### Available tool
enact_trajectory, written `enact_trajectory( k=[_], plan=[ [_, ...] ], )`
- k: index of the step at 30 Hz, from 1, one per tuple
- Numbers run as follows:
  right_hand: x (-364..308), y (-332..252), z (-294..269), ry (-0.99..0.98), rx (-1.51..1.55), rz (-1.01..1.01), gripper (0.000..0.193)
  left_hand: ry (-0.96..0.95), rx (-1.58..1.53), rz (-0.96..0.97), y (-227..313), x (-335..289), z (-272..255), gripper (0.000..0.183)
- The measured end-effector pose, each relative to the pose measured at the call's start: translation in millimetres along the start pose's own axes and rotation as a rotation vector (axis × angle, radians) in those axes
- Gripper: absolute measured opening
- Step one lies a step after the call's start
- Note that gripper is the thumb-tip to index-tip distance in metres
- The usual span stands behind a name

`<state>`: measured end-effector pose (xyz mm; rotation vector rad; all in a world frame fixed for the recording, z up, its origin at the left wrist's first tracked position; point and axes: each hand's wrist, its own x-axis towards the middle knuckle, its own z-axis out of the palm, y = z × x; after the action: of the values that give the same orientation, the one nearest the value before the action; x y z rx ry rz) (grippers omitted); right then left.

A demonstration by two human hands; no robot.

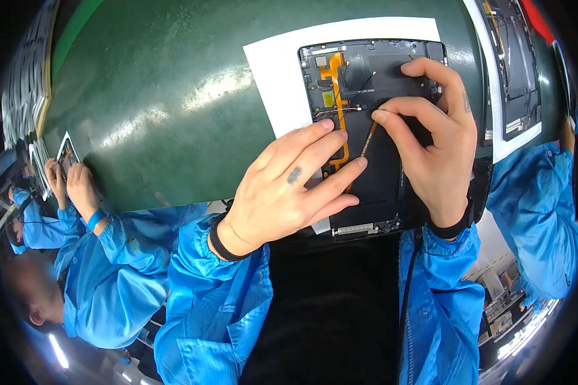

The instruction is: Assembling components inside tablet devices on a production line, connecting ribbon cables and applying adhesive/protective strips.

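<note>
A black device housing [424,52], open on its inner side, lies in front of me with an orange ribbon cable [336,77] along its left part. My left hand [289,183] rests over the housing's left side, fingers stretched out and apart, two fingertips by the ribbon cable. Its index fingertip is at the lower end of a thin brown strip [369,138]. My right hand [433,135] pinches the strip's upper end between thumb and index finger, its other fingers curled above the housing. What lies under both palms is hidden.
The housing lies on a white sheet [270,74] on a green table [148,115]. To the right, another opened housing [517,70] sits on a white sheet. At the left, a co-worker's hands [77,183] hold a small device [66,154]. Another blue-sleeved person [536,205] is at the right.
</note>
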<state>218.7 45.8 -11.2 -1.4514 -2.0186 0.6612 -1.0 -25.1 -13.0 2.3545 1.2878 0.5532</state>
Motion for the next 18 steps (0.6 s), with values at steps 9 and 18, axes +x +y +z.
enact_trajectory(
  k=[9,18],
  plan=[
    [1,-1,-2,-0.029,-0.052,-0.023,0.011,0.029,0.067,0.021,-1,5,3,0.049],
    [1,0,-3,-0.008,-0.075,-0.027,0.014,0.028,0.105,-0.04,7,23,4,0.056]
  ],
)
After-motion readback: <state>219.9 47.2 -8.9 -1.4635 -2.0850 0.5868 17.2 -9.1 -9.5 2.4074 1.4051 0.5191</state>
